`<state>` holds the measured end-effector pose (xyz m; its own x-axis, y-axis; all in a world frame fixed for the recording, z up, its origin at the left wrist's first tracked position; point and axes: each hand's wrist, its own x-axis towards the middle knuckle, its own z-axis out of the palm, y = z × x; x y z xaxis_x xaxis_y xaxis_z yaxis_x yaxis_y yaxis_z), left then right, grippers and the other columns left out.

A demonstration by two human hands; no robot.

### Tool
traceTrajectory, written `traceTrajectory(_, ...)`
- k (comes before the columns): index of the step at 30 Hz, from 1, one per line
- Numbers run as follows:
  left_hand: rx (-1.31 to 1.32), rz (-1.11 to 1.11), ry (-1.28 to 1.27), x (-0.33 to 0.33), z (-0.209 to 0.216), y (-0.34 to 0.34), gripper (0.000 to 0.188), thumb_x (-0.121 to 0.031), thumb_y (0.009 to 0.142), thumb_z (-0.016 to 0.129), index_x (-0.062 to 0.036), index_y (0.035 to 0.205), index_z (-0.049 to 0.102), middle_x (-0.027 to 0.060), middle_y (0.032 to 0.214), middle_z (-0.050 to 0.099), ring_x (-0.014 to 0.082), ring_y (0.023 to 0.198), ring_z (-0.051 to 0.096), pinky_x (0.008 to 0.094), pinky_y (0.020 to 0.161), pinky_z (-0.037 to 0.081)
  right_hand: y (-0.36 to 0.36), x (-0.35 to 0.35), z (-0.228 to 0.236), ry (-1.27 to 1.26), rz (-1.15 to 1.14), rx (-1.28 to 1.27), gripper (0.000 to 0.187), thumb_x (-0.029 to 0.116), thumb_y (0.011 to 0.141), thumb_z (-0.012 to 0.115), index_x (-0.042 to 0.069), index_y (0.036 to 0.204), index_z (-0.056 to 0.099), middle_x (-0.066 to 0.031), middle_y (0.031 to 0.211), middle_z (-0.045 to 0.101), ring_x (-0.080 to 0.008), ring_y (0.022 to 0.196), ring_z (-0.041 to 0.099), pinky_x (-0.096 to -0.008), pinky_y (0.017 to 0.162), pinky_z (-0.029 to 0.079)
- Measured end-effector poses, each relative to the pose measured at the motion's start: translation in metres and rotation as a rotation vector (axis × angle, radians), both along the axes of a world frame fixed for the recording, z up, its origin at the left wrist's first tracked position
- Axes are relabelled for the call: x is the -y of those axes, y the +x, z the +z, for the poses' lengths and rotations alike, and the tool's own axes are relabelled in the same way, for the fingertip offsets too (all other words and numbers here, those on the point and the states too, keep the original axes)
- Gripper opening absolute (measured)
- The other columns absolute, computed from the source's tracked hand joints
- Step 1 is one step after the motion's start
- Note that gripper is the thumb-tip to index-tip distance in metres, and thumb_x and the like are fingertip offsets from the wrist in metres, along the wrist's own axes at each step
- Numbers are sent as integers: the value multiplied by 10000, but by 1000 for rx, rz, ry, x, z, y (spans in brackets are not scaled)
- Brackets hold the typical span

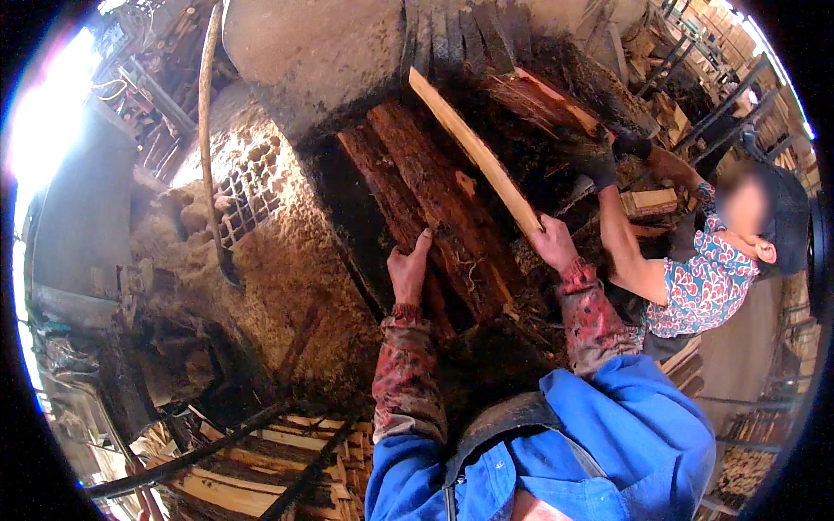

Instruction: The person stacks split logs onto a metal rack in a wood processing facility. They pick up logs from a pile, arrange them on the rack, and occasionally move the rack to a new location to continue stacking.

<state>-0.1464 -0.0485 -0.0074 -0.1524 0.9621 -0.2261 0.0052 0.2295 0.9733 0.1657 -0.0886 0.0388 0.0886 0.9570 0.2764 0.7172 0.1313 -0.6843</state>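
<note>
In my right hand is a long pale wood strip, gripped at its near end and slanting away to the upper left. My left hand is curled with its thumb raised, at the edge of a narrow bark-covered slab; its fingertips are partly hidden. Right beside that slab lies a wider bark-covered slab, between my two hands. Both slabs rest on a dark machine bed. To the right, a co-worker's dark-gloved hand is at a reddish split slab.
The co-worker stands close at my right. Sawdust heaps around a metal grate on the left, where a long wooden-handled tool leans. Sawn boards lie in a metal rack at lower left.
</note>
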Motion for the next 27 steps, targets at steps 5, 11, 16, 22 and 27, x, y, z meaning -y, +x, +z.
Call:
traceTrajectory(5, -42, 52, -35, 1, 16, 0, 906, -524, 753, 786, 208, 1202, 498, 227, 1120, 652, 283, 1040, 616, 399, 946, 453, -41, 30, 52, -52, -41, -45, 185, 145, 824, 578, -38, 829, 559, -264, 699, 541, -432, 646, 566, -484, 572, 433)
traceTrajectory(11, 26, 54, -27, 1, 44, 12, 681, -459, 794, 778, 113, 1121, 605, 168, 1087, 671, 234, 954, 634, 368, 852, 497, -95, 47, 67, -252, 118, -50, 300, 232, 842, 660, -15, 992, 584, -253, 1068, 557, -439, 943, 567, -504, 777, 483)
traceTrajectory(16, 65, 45, -13, -15, 30, 8, 604, -442, 820, 762, 80, 1095, 635, 137, 1052, 683, 217, 914, 638, 363, 802, 505, -108, 42, 64, -82, 196, 31, 657, 284, 833, 708, -5, 1366, 453, -251, 1338, 452, -425, 1229, 457, -440, 1056, 393)
traceTrajectory(22, 102, 69, 27, -11, 48, 17, 544, -430, 864, 723, 79, 1041, 648, 115, 965, 688, 195, 850, 629, 358, 756, 503, -108, 40, 77, 2, 212, 116, 650, 258, 782, 753, 2, 1325, 503, -214, 1264, 476, -389, 1170, 487, -441, 1010, 421)
traceTrajectory(27, 181, 70, -54, 4, 60, 11, 663, -555, 869, 655, 92, 1015, 636, 114, 916, 668, 188, 789, 594, 365, 708, 480, -123, 51, 89, 5, 211, 215, 666, 216, 735, 791, 26, 1316, 527, -168, 1251, 465, -352, 1185, 455, -428, 1033, 394)
